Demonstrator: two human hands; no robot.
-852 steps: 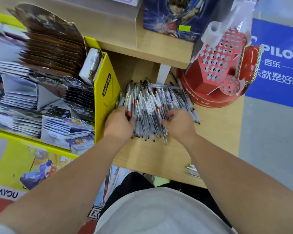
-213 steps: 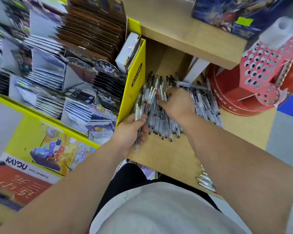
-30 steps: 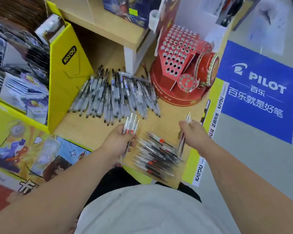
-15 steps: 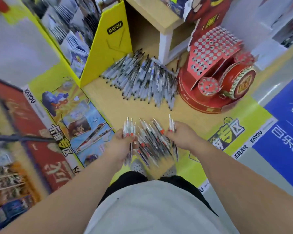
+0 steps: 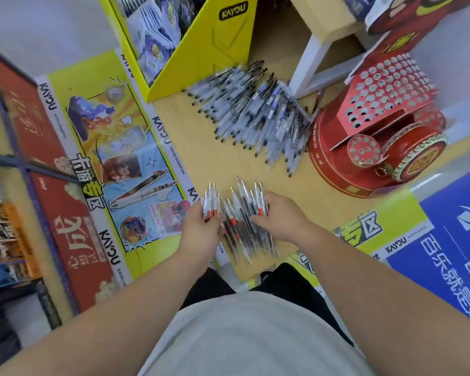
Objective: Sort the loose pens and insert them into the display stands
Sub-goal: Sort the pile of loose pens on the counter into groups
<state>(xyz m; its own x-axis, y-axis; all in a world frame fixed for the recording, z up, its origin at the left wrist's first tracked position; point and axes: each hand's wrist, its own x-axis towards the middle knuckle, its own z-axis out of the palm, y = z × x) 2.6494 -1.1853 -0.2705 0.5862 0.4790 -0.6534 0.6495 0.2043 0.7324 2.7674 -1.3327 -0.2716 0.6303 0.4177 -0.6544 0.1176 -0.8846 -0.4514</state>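
Left hand (image 5: 201, 229) is closed around a small bundle of red-accent pens (image 5: 210, 202), fingers wrapped on the barrels, ends sticking up and away from the palm. Right hand (image 5: 278, 215) is curled over the far right edge of the near pen pile (image 5: 240, 226), holding a few pens against the palm; thumb side faces the pile. How many pens are actually pinched in the right hand is unclear, since held ones merge with the pile.

The near pen pile lies between the two hands and just below them, on the front edge of the wooden shelf (image 5: 201, 147). Pens there are clear-barrelled with dark refills, some with red bands, roughly parallel, tips pointing away from the person.

Beyond both grips, further back on the shelf, sits the large pen heap (image 5: 255, 115), mostly clear with black and blue parts, fanned out, well apart from the hands. Image there is motion-blurred.

To the right of the right hand and further back stands the red display stand (image 5: 377, 126), a round red base with a tilted panel full of holes and a smaller holed disc in front. Holes look empty as far as can be seen. The heap's right edge touches or nearly touches its base.

To the left beyond the left hand, a yellow KAYOU card display (image 5: 215, 42) stands on the shelf, just beside the heap.
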